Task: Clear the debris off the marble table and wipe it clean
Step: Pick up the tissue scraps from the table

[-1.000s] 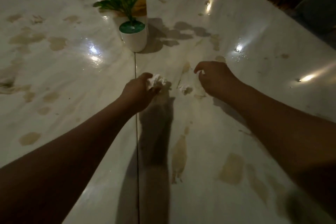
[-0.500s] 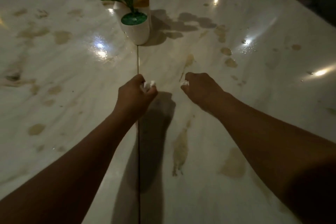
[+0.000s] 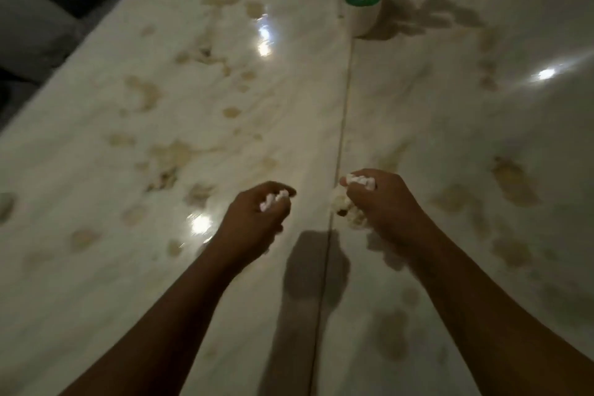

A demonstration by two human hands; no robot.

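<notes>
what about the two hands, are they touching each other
Apart. The head view shows a plain gap between the left hand and the right hand, with bare marble table and its seam showing through; each grips white scraps.

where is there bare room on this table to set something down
Nothing stands on the left slab of the marble table, from its left edge to the seam. The right slab beyond the right hand is bare too. Crowded only at the plant pot and by the left hand.
</notes>
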